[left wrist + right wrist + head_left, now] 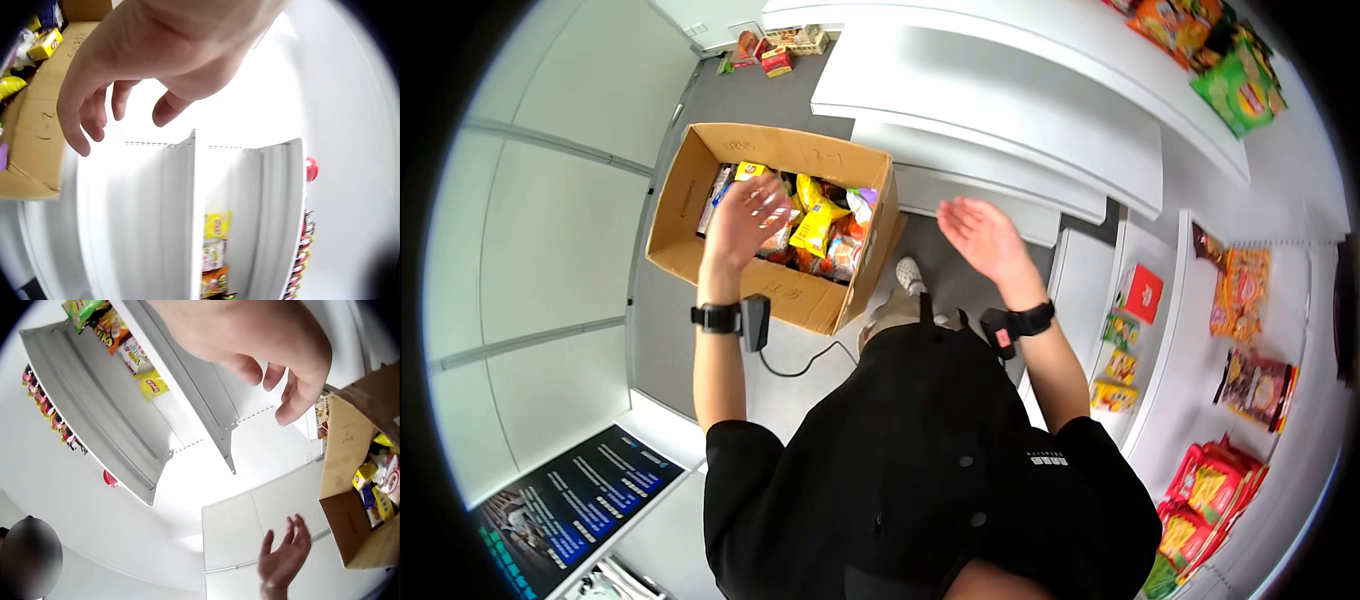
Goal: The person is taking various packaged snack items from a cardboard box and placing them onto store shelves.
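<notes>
My left hand (747, 220) hovers over the near left part of an open cardboard box (690, 235), with its fingers loosely bent and nothing in them. The box holds snack packs, among them a yellow snack bag (818, 228). To the right of the box, my right hand (985, 238) is raised over the floor near the lower shelves, also holding nothing. In the right wrist view, the right hand (269, 347) hangs at the top with relaxed fingers, and the left hand (284, 559) shows below with fingers apart.
White shelves (990, 95) stand ahead and to the right. Green chip bags (1240, 90), a red box (1142, 293) and red snack packs (1208, 490) sit on the right-hand shelves. More packs (776, 62) lie on the floor at the back. White cabinet panels (570, 200) line the left.
</notes>
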`<state>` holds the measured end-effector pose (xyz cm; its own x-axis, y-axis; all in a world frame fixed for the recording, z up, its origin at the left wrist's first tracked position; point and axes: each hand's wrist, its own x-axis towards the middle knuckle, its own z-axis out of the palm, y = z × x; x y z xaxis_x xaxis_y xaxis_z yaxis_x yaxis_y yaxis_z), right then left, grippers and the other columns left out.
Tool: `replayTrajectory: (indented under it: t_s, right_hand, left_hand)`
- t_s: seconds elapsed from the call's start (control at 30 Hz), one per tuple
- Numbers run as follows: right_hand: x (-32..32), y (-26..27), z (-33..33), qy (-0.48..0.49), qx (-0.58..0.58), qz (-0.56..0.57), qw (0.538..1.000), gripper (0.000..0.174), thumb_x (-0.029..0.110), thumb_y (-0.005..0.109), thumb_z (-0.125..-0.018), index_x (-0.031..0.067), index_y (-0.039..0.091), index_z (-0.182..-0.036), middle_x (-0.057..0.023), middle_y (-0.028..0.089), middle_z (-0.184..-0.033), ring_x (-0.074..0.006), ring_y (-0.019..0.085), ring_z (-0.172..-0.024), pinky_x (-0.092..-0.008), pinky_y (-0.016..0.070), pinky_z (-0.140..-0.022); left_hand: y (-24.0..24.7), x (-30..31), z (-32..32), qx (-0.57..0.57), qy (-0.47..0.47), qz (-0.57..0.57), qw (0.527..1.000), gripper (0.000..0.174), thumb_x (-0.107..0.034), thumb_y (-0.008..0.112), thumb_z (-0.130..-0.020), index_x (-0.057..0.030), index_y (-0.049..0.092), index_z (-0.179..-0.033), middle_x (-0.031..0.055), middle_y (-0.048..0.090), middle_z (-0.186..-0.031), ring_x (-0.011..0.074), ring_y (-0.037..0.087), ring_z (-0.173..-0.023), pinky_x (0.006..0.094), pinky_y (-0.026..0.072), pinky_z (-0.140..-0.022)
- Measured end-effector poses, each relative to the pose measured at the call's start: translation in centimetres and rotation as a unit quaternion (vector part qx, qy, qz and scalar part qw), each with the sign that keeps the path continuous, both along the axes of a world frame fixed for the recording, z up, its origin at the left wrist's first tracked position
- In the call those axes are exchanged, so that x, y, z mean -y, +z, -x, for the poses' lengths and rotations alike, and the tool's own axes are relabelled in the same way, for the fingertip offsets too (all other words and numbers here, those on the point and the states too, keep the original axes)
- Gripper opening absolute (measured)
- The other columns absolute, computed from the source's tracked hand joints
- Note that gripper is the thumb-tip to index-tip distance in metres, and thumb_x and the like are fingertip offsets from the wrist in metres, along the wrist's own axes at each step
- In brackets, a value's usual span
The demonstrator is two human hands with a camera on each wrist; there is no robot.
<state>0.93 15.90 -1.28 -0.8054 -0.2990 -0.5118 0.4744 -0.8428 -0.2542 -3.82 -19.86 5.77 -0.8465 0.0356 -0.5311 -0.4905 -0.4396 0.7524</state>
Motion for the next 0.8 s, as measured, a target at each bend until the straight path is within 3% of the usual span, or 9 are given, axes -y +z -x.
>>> replayTrajectory:
  t_s: [0.13, 0.17, 0.23, 0.3, 0.37, 0.53, 0.63, 0.67, 0.8]
  right_hand:
    - [3.5, -1.7, -4.3, -0.04, 0.059, 0.049, 0.996, 0.016, 0.008, 0.059, -0.084, -0.0032, 0.055, -0.094, -0.0174, 0.059, -0.101, -0.0298, 0.058, -0.1, -0.0387, 0.0482, -0.094]
    - [3.7, -1.9, -5.2, -0.049, 0.066, 0.054, 0.995, 0.017, 0.008, 0.058, -0.084, -0.0033, 0.054, -0.095, -0.0173, 0.058, -0.102, -0.0291, 0.058, -0.1, -0.0381, 0.0487, -0.094]
    - [3.8, -2.2, -6.5, -0.061, 0.086, 0.054, 0.993, 0.017, 0.008, 0.057, -0.084, -0.0036, 0.053, -0.096, -0.0169, 0.057, -0.102, -0.0283, 0.057, -0.099, -0.0375, 0.049, -0.093]
    - [3.5, -2.4, -7.0, -0.075, 0.087, 0.044, 0.992, 0.017, 0.008, 0.056, -0.085, -0.0037, 0.053, -0.097, -0.0169, 0.056, -0.102, -0.028, 0.057, -0.098, -0.0376, 0.0491, -0.093]
    - [3.3, -2.3, -6.7, -0.083, 0.082, 0.035, 0.993, 0.017, 0.008, 0.056, -0.085, -0.0037, 0.052, -0.097, -0.0171, 0.056, -0.103, -0.0278, 0.057, -0.099, -0.0377, 0.0491, -0.093]
    - [4.2, -3.0, -5.7, -0.078, 0.077, 0.031, 0.994, 0.018, 0.009, 0.056, -0.085, -0.0037, 0.052, -0.098, -0.0174, 0.056, -0.103, -0.0281, 0.056, -0.1, -0.038, 0.0484, -0.093]
    - [6.2, -3.5, -4.5, -0.075, 0.105, 0.022, 0.991, 0.019, 0.011, 0.055, -0.085, -0.0035, 0.052, -0.098, -0.0175, 0.057, -0.103, -0.0288, 0.056, -0.101, -0.0387, 0.0475, -0.094]
    - [6.8, -3.6, -3.8, -0.068, 0.108, 0.015, 0.992, 0.02, 0.011, 0.054, -0.086, -0.0036, 0.051, -0.099, -0.0177, 0.057, -0.104, -0.0289, 0.056, -0.101, -0.039, 0.047, -0.095]
    - [9.0, -4.5, -0.9, -0.039, 0.12, -0.012, 0.992, 0.027, 0.015, 0.053, -0.086, -0.0043, 0.05, -0.105, -0.0189, 0.056, -0.11, -0.0295, 0.055, -0.105, -0.0402, 0.045, -0.098]
  left_hand:
    - [-8.6, 0.2, -0.1, 0.14, -0.013, 0.016, 0.99, 0.022, -0.032, 0.055, -0.087, -0.0104, 0.055, -0.09, 0.0054, 0.053, -0.095, 0.022, 0.054, -0.094, 0.0483, 0.0458, -0.09]
    - [-11.8, 1.0, 0.1, 0.169, -0.013, 0.007, 0.985, 0.029, -0.032, 0.056, -0.085, -0.0101, 0.055, -0.103, 0.0063, 0.052, -0.104, 0.0244, 0.051, -0.102, 0.0525, 0.0426, -0.093]
    - [-14.5, 0.8, -0.5, 0.216, 0.009, 0.046, 0.975, 0.029, -0.031, 0.058, -0.085, -0.0084, 0.053, -0.102, 0.0084, 0.052, -0.102, 0.0269, 0.052, -0.1, 0.0555, 0.0418, -0.092]
    - [-16.4, 0.7, -0.9, 0.255, 0.013, 0.046, 0.966, 0.06, -0.034, 0.057, -0.084, -0.009, 0.033, -0.133, 0.0116, 0.044, -0.123, 0.0305, 0.044, -0.116, 0.0576, 0.0344, -0.096]
    - [-17.2, 0.6, -0.9, 0.273, 0.008, 0.032, 0.962, 0.062, -0.035, 0.057, -0.084, -0.0079, 0.031, -0.134, 0.0171, 0.036, -0.129, 0.0338, 0.041, -0.118, 0.0594, 0.035, -0.095]
    - [-19.6, 1.1, 1.2, 0.306, 0.048, -0.027, 0.95, 0.065, -0.031, 0.06, -0.083, -0.0059, 0.029, -0.135, 0.0209, 0.032, -0.13, 0.0367, 0.04, -0.117, 0.0609, 0.0345, -0.097]
    - [-20.2, 1.6, 2.7, 0.319, 0.088, -0.046, 0.943, 0.068, -0.028, 0.059, -0.085, -0.0055, 0.026, -0.139, 0.0239, 0.028, -0.137, 0.0389, 0.031, -0.127, 0.0604, 0.0329, -0.099]
    - [-20.5, 1.9, 3.2, 0.325, 0.092, -0.039, 0.94, 0.062, -0.028, 0.061, -0.082, -0.0045, 0.031, -0.131, 0.0243, 0.03, -0.128, 0.0384, 0.039, -0.117, 0.061, 0.0354, -0.097]
    - [-19.4, 2.6, 5.0, 0.337, 0.138, 0.049, 0.93, 0.056, -0.026, 0.059, -0.084, -0.0043, 0.033, -0.128, 0.0183, 0.035, -0.128, 0.0409, 0.04, -0.115, 0.0638, 0.0402, -0.089]
